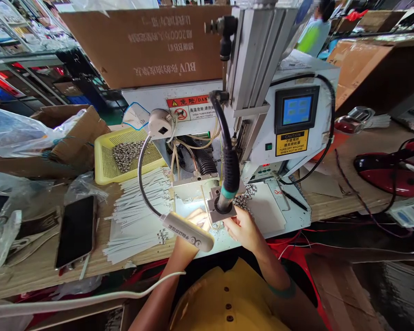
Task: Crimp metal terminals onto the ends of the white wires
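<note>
Below the head of a white machine (pixel 198 188), my two hands are close together under the metal nozzle block (pixel 221 209). The lamp head (pixel 188 231) on its bent metal neck partly covers my left hand (pixel 197 218), whose fingers curl in the bright light. To the right of the block, my right hand (pixel 243 227) has its fingers bent inward and pressed together near the nozzle. What either hand holds is too small or hidden to make out. Small metal-like pieces (pixel 244 195) lie just behind my right hand. Many thin white strips (pixel 138 207) are spread left of my left hand.
A yellow basket (pixel 101 161) with small pieces stands behind the strips. Farther left lie a black phone (pixel 76 232) and plastic bags. A control screen (pixel 296 110) and black cable are at the right. A white cord (pixel 124 298) crosses the front left. Another person (pixel 315 32) is behind.
</note>
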Demonstrator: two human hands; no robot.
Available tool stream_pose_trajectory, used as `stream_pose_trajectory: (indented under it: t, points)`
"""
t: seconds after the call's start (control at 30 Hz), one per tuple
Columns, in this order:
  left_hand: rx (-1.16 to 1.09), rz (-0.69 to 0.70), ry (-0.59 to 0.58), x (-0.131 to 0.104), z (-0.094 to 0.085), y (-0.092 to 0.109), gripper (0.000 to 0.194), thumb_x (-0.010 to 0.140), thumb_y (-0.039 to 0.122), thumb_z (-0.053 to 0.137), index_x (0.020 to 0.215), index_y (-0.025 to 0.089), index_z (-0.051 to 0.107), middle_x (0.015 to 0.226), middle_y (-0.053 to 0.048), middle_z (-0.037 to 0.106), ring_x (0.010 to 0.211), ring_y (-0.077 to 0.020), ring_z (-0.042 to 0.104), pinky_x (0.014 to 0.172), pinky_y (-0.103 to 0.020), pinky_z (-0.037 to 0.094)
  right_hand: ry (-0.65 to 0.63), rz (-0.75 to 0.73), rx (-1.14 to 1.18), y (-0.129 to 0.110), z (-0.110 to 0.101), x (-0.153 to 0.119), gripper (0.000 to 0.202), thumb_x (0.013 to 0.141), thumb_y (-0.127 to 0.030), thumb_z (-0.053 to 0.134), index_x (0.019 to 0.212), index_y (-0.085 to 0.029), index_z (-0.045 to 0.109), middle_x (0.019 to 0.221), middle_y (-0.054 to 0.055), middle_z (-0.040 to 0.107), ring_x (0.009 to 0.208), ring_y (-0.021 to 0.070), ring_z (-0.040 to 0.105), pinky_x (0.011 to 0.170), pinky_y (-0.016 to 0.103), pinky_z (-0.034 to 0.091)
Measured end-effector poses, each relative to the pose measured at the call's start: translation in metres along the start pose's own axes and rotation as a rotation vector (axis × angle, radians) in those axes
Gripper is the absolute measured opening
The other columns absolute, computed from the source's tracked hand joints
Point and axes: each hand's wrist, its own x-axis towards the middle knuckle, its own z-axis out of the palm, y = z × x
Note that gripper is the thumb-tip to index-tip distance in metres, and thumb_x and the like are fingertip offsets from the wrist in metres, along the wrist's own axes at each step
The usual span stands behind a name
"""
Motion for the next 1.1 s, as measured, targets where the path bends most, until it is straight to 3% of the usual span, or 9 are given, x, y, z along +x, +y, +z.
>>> stream_pose_trajectory:
  t: [0.17, 0.33, 0.4, 0.5, 0.6, 0.67, 0.87, 0.97, 1.1]
  points:
    - [0.122, 0.043, -0.03, 0.001, 0.0, 0.001, 0.037, 0.085, 0.024, 0.046, 0.049, 0.021, 0.043, 0.053, 0.0, 0.052, 0.049, -0.0127, 0.047, 0.044, -0.024, 0.043, -0.004, -0.005, -0.026, 0.005, 0.0, 0.004, 0.025, 0.086, -0.03, 0.051, 0.065, -0.021, 0.04, 0.05, -0.007, 0.039, 0.04, 0.0064, 0.035, 0.039, 0.021, 0.027]
    - [0.291, 0.218, -0.057, 0.0, -0.012, 0.009, 0.035, 0.088, 0.023, 0.04, 0.056, 0.022, 0.055, 0.055, 0.0, 0.058, 0.056, -0.0158, 0.055, 0.052, -0.026, 0.049, 0.049, -0.117, -0.234, -0.008, 0.003, -0.008, 0.025, 0.091, -0.028, 0.043, 0.067, -0.02, 0.044, 0.054, -0.005, 0.043, 0.048, 0.0088, 0.043, 0.046, 0.021, 0.033]
    - [0.338, 0.249, -0.022, -0.01, -0.03, 0.003, 0.033, 0.088, 0.023, 0.039, 0.064, 0.023, 0.062, 0.063, -0.001, 0.062, 0.06, -0.0171, 0.058, 0.055, -0.027, 0.051, 0.032, -0.215, -0.448, -0.017, 0.0, -0.021, 0.022, 0.092, -0.026, 0.042, 0.073, -0.02, 0.05, 0.062, -0.002, 0.053, 0.057, 0.011, 0.05, 0.054, 0.022, 0.038]
    - [0.58, 0.276, 0.269, -0.031, -0.07, -0.02, 0.024, 0.086, 0.024, 0.044, 0.078, 0.021, 0.067, 0.074, -0.003, 0.062, 0.062, -0.017, 0.059, 0.054, -0.028, 0.049, 0.001, -0.258, -0.759, -0.022, -0.019, -0.037, 0.024, 0.092, -0.021, 0.039, 0.073, -0.02, 0.054, 0.063, 0.001, 0.058, 0.058, 0.0135, 0.053, 0.058, 0.025, 0.039]
    - [0.711, 0.214, 0.377, -0.052, -0.105, -0.053, 0.019, 0.087, 0.031, 0.051, 0.09, 0.022, 0.068, 0.081, -0.004, 0.061, 0.068, -0.0178, 0.06, 0.063, -0.031, 0.05, 0.238, -0.196, -0.885, -0.01, -0.048, -0.037, 0.022, 0.09, -0.02, 0.038, 0.075, -0.02, 0.054, 0.065, 0.003, 0.058, 0.06, 0.0167, 0.054, 0.059, 0.028, 0.041]
    - [0.713, 0.177, 0.363, -0.062, -0.116, -0.071, 0.023, 0.088, 0.036, 0.049, 0.091, 0.025, 0.069, 0.082, -0.003, 0.061, 0.071, -0.0197, 0.06, 0.067, -0.035, 0.051, 0.377, -0.233, -0.933, 0.004, -0.062, -0.03, 0.018, 0.089, -0.023, 0.04, 0.079, -0.019, 0.054, 0.074, 0.007, 0.061, 0.071, 0.0209, 0.056, 0.067, 0.033, 0.044]
    - [0.598, 0.042, 0.241, -0.07, -0.11, -0.078, 0.027, 0.089, 0.039, 0.047, 0.093, 0.024, 0.069, 0.089, -0.003, 0.066, 0.086, -0.0207, 0.062, 0.078, -0.036, 0.053, 0.45, -0.383, -0.908, 0.028, -0.062, -0.014, 0.022, 0.087, -0.035, 0.045, 0.075, -0.02, 0.055, 0.073, 0.009, 0.061, 0.075, 0.0245, 0.056, 0.069, 0.037, 0.046]
    - [0.624, 0.017, 0.31, -0.055, -0.1, -0.067, 0.024, 0.09, 0.031, 0.047, 0.089, 0.02, 0.068, 0.087, -0.005, 0.067, 0.084, -0.0189, 0.062, 0.079, -0.034, 0.052, 0.461, -0.384, -0.807, 0.025, -0.058, -0.015, 0.021, 0.085, -0.038, 0.05, 0.075, -0.021, 0.056, 0.073, 0.007, 0.063, 0.071, 0.0218, 0.059, 0.066, 0.033, 0.048]
    - [0.75, 0.014, 0.265, -0.032, -0.088, -0.056, 0.02, 0.087, 0.019, 0.049, 0.088, 0.02, 0.069, 0.087, -0.006, 0.066, 0.086, -0.0218, 0.06, 0.078, -0.035, 0.051, 0.549, -0.307, -0.648, 0.018, -0.059, -0.02, 0.021, 0.081, -0.041, 0.057, 0.08, -0.02, 0.059, 0.075, 0.008, 0.067, 0.066, 0.0199, 0.062, 0.066, 0.032, 0.05]
